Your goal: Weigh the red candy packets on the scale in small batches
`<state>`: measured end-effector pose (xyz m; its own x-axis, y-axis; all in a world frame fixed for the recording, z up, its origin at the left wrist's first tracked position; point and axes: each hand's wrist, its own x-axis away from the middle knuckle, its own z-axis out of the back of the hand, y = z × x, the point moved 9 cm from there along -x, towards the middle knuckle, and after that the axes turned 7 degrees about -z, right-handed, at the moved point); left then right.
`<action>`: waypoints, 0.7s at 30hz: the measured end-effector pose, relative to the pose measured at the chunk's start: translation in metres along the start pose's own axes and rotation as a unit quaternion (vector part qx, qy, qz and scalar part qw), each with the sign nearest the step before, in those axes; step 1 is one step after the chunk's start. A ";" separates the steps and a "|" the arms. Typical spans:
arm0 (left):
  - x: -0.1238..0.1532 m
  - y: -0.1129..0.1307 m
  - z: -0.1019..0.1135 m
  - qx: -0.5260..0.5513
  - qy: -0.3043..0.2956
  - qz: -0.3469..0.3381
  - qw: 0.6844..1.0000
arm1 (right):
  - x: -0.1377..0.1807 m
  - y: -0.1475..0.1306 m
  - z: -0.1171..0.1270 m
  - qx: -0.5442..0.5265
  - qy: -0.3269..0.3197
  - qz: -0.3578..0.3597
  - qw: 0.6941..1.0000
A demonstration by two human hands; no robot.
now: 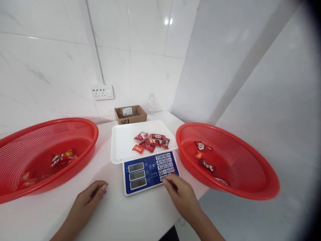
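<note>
**A:** Item one, the landmark?
**B:** Scale, blue panel; white tray on top, bearing red wrapped sweets in a loose heap.
**A:** Hands?
**B:** Left hand: left of the scale, half-curled, relaxed, nothing in its grasp. Right hand: at the scale's near right corner, thumb and forefinger together; cannot tell whether it pinches anything or touches a key.
**A:** Flanking stock?
**B:** Red basket left of the scale, second basket right, both part-stocked.
**A:** Hazards?
**B:** A stray fingertip could press a wrong key. The second basket seemingly overhangs the table; an elbow knock might tip it.
</note>
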<state>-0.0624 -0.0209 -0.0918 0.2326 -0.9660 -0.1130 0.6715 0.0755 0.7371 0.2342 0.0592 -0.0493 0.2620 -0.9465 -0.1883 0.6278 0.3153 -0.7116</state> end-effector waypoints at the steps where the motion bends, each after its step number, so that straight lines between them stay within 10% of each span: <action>1: 0.000 0.000 0.000 0.007 -0.001 -0.002 1.000 | -0.009 -0.012 0.012 -0.008 0.030 0.025 0.999; 5: 0.001 0.000 0.000 0.036 -0.008 -0.012 0.999 | -0.054 -0.051 0.039 0.047 0.105 0.108 0.987; 10: 0.000 -0.003 -0.002 0.059 -0.014 -0.015 0.998 | -0.106 -0.051 0.020 0.170 0.036 0.057 0.983; 21: 0.002 -0.002 -0.002 0.065 -0.023 -0.020 0.997 | -0.116 -0.045 0.012 0.284 -0.015 -0.006 0.959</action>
<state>-0.0616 -0.0224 -0.0950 0.1726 -0.9783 -0.1146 0.5822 0.0074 0.8130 0.1837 0.1554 0.0127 0.2667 -0.9509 -0.1572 0.9270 0.2977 -0.2280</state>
